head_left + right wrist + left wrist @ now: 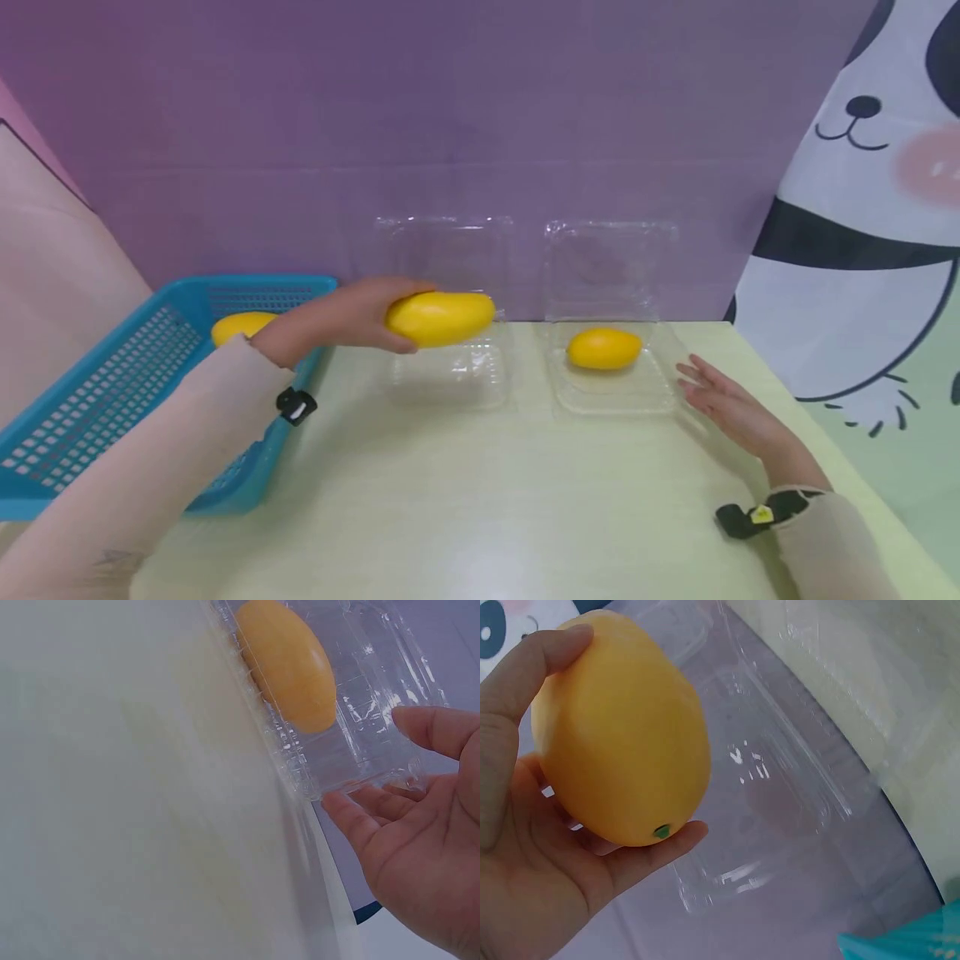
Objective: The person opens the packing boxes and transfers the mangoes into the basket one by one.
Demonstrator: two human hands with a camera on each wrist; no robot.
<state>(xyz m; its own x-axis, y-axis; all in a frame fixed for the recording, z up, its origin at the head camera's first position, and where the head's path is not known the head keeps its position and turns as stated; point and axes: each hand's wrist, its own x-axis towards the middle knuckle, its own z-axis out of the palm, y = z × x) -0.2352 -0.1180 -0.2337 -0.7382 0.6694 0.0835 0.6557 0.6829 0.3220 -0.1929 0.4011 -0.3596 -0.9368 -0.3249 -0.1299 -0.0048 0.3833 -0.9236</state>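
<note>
My left hand (367, 315) grips a yellow mango (442, 318) above the left clear plastic box (450, 392), whose lid stands up at the back. In the left wrist view, thumb and fingers curve round the held mango (622, 735), and a small green stem spot shows at its lower end. A second mango (603, 348) lies in the right clear box (615, 403), its lid also raised. My right hand (731, 408) is beside that box's right edge, fingers extended. In the right wrist view the right hand (420, 817) has its fingertips right at the box's corner.
A blue plastic basket (258, 475) stands at the left, with another mango (242, 327) in it, partly hidden by my left arm. The pale table (480, 500) ends at a purple backdrop (450, 108). A panda picture (862, 308) covers the right side.
</note>
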